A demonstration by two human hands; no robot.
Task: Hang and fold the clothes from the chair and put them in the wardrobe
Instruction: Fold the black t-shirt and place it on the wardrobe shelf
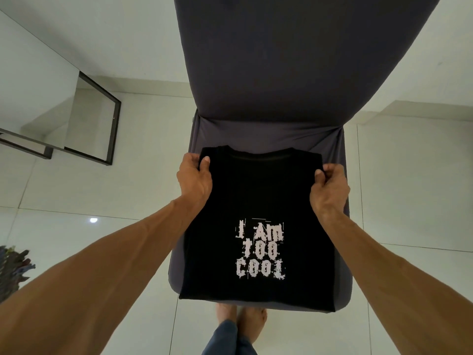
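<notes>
Pinching the top corners of a folded black printed cotton T-shirt [256, 201], left hand [195, 179] and right hand [330, 188] gripping, shirt lying on grey fabric-covered chair [281, 73].

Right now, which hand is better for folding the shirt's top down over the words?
Probably the left hand, slightly: it pinches the T-shirt by its top corner, while the right hand pinches lower on the side edge. Both likely move together.
</notes>
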